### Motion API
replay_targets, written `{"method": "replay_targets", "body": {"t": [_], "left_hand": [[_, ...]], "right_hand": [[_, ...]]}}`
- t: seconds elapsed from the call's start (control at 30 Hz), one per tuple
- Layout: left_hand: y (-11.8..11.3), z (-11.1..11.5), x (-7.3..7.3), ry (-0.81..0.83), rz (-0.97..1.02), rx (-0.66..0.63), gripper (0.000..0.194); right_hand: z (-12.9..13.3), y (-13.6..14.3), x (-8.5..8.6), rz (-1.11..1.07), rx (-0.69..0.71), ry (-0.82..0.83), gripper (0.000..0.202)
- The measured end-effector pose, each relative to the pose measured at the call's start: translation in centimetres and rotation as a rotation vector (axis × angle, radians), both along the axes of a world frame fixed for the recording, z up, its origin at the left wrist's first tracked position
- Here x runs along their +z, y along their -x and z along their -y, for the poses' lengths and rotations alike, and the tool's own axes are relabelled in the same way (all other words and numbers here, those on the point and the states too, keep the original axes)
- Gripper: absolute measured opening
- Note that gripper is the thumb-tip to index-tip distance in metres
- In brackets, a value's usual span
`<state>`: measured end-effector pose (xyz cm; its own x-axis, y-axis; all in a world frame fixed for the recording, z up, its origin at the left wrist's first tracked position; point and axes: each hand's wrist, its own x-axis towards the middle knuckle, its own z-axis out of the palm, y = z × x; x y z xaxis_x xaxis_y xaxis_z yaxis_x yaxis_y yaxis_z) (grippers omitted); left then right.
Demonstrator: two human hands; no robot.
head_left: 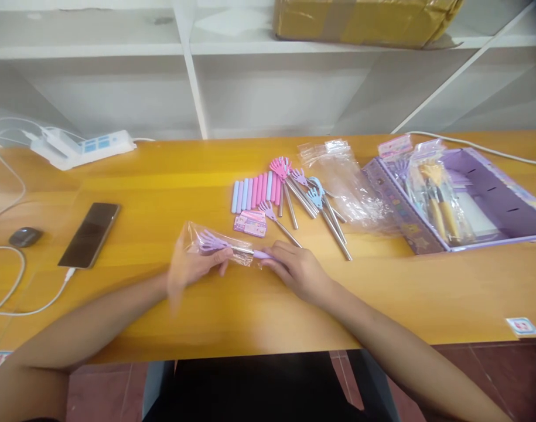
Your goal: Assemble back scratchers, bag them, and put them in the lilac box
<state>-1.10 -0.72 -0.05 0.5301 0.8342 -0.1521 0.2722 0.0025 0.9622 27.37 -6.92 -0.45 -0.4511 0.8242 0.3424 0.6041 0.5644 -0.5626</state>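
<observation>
A back scratcher with a purple hand-shaped head [211, 240], a metal rod and a purple handle lies level just above the table. Its head and rod are inside a clear plastic bag [193, 232]. My left hand [201, 265] is closed around the bag and the rod near the head. At the other end, my right hand [299, 271] pinches the purple handle. Just beyond are a row of pastel handle sleeves [255, 193], pink and purple cards [250, 223], and several loose scratcher heads on metal rods [335, 225].
Clear plastic bags [349, 187] lie beside a purple display box [505, 190] holding bagged scratchers [439, 199]. To the left are a phone [89, 235], a black earbud-like case [25, 237] and a power strip [89, 146]. A taped carton [364, 22] sits on the shelf.
</observation>
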Motion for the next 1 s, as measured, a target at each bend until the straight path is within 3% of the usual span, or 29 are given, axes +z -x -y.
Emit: {"method": "replay_targets", "body": {"t": [0.13, 0.23, 0.33, 0.47, 0.67, 1.0], "left_hand": [[-0.2, -0.3, -1.1, 0.07, 0.172, 0.069, 0.057], [-0.8, -0.6, -1.8, 0.117, 0.339, 0.187, 0.05], [-0.9, -0.9, -1.9, 0.14, 0.408, 0.214, 0.045], [-0.5, -0.9, -1.6, 0.114, 0.318, 0.132, 0.047], [0.0, 0.0, -0.7, 0.06, -0.067, -0.091, 0.065], [-0.2, -0.9, -1.7, 0.08, 0.188, 0.044, 0.054]], "right_hand": [[0.1, -0.2, 0.6, 0.002, -0.011, 0.068, 0.025], [-0.1, -0.9, 1.3, 0.04, -0.07, 0.152, 0.026], [-0.3, -1.6, 1.7, 0.078, -0.088, 0.174, 0.032], [-0.3, -1.8, 1.3, 0.076, -0.069, 0.152, 0.031], [0.3, -0.5, 0.3, 0.066, 0.005, 0.17, 0.029], [0.1, -1.6, 2.7, 0.03, 0.074, 0.253, 0.026]]}}
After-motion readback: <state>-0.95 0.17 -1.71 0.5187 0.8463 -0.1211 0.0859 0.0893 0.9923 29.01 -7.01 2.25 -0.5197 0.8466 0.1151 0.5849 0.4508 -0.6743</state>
